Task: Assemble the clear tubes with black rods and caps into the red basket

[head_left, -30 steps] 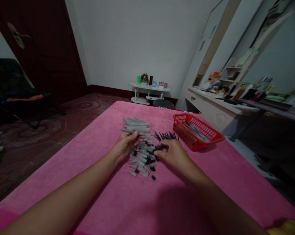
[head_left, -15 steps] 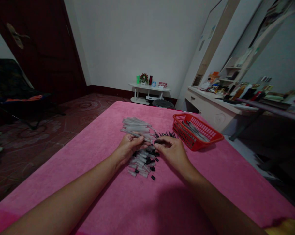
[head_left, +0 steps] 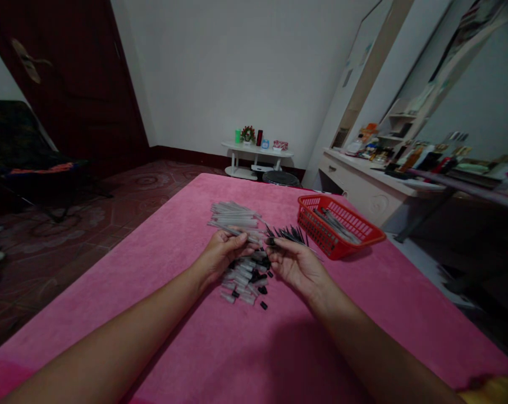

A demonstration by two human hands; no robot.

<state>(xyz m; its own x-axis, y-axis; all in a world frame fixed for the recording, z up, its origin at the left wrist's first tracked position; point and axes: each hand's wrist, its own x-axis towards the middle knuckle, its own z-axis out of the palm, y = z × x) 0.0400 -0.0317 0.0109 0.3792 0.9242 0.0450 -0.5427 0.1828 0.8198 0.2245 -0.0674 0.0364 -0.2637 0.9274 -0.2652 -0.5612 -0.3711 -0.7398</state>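
My left hand (head_left: 226,252) is closed on a slim, translucent grey pen barrel (head_left: 224,226), pinched between thumb and fingers. Opposite it, my right hand (head_left: 293,261) grips a small black piece (head_left: 271,242) at the fingertips; its exact kind is too small to make out. The two hands are close together but apart. Below them lies a loose heap of short clear pen caps (head_left: 242,275) and small black plugs (head_left: 263,305). Beyond my left hand is a pile of translucent barrels (head_left: 234,213). Thin black pointed parts (head_left: 293,233) lie just past my right hand.
A red plastic basket (head_left: 342,247) with several grey pens (head_left: 340,224) inside stands right of the hands. Everything rests on a pink cloth-covered table (head_left: 186,348). A white dresser (head_left: 371,185) is at the right, a small white stand (head_left: 257,150) behind, a dark chair (head_left: 22,146) at the left.
My right hand has turned palm upward and bent its fingers, bringing the small black piece up at its fingertips. My left hand with the pen barrel has stayed still.
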